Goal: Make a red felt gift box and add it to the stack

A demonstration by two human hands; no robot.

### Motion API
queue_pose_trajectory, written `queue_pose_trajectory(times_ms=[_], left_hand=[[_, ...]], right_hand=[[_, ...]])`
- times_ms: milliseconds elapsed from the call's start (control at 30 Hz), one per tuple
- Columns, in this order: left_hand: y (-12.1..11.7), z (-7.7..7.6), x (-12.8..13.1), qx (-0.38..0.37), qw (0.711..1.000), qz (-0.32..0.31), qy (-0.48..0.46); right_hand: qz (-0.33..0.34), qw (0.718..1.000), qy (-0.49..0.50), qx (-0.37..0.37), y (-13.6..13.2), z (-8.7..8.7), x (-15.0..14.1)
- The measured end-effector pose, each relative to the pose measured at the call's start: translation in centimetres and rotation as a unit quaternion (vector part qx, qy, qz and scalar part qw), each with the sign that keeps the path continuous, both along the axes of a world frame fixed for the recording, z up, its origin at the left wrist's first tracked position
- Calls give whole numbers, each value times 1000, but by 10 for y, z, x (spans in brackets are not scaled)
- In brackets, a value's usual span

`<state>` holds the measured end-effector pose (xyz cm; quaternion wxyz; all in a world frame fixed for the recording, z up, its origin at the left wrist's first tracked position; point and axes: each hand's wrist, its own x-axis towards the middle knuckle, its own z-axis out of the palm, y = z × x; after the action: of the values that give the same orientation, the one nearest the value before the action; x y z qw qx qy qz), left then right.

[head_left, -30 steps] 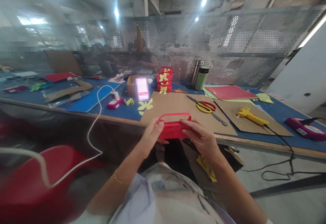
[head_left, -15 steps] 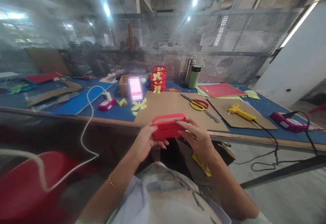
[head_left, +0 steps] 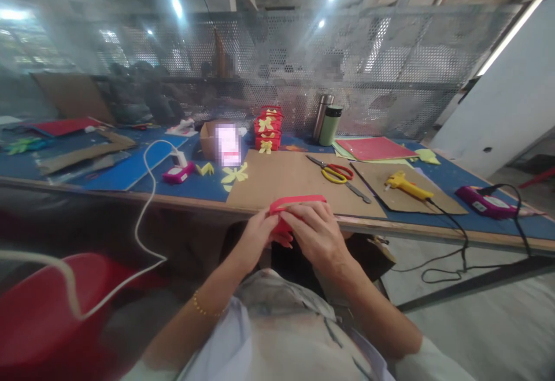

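Just in front of the table edge, a small red handled box [head_left: 298, 200] is held between my two hands. My left hand [head_left: 255, 237] is closed on its left end, with some fingertips showing beneath. My right hand [head_left: 319, 235] lies across the front, its fingers bent against the box near the left fingers. Much of the box is covered by the right hand. Beyond the hands lies a brown cardboard sheet [head_left: 277, 176] with scissors [head_left: 336, 171] on it, their handles red and yellow. A grey flat blade [head_left: 358, 192] rests beside them.
Red boxes with yellow bows [head_left: 267, 129] stand stacked at the back. Yellow bow pieces [head_left: 235, 174] and a lit phone [head_left: 228, 145] are to the left. Two flasks [head_left: 330, 125] stand behind. On the right are a yellow glue gun [head_left: 407, 187] and a purple power unit [head_left: 488, 203].
My right hand has moved left across the front of the red handled box and now covers much of it. My left hand keeps its hold. The view has turned rightward.
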<state>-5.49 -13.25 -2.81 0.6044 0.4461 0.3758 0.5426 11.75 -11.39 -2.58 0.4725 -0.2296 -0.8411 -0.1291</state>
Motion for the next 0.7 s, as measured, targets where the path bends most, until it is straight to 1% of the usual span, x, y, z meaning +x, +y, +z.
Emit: queue_pose_trajectory(times_ms=[67, 167, 233, 400, 500, 633, 700], left_hand=[[-2, -1, -1, -1, 1000, -19, -3], [-5, 0, -6, 1, 998, -54, -24], [-7, 2, -8, 7, 998, -61, -26], [-9, 0, -1, 38, 999, -4, 29], [-8, -4, 3, 57, 997, 24, 54], [-7, -8, 4, 82, 993, 34, 75], [-7, -10, 5, 94, 991, 40, 86]], right_hand=[[5, 1000, -8, -19, 2, -2, -4], [16, 999, 5, -37, 6, -5, -3], [18, 999, 14, -42, 7, -6, 0], [33, 999, 32, -28, 9, -6, 2], [39, 998, 33, -43, 10, -5, 2], [45, 997, 25, -60, 10, -4, 5], [33, 997, 23, -59, 9, -3, 5]])
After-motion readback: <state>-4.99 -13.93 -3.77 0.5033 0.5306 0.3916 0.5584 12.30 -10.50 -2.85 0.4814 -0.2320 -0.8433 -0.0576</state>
